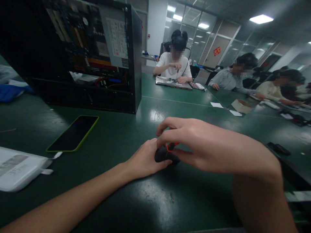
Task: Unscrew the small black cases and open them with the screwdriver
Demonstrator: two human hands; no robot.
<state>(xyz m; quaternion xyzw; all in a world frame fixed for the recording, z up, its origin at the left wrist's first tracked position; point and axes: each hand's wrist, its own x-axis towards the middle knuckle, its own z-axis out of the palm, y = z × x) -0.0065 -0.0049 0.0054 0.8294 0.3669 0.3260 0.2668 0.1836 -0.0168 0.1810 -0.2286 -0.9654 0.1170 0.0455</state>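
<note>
My left hand [148, 160] lies low on the green table, its fingers and thumb closed around a black rounded object [162, 154] that looks like a computer mouse. Arched above it, my right hand [191, 142] bends down at the wrist. Its fingers pinch a red-and-black tool [172, 146], apparently a short screwdriver, right over the black object. Most of the tool is hidden by the fingers, and whether its tip touches the black object cannot be seen.
An open black computer case [136, 64] stands at the back left. Nearer lie a phone in a green case [75, 132] and a white pouch [21, 168]. Across the table [116, 129], a person [175, 64] works on a flat device; others sit at right, near a cardboard box [241, 106].
</note>
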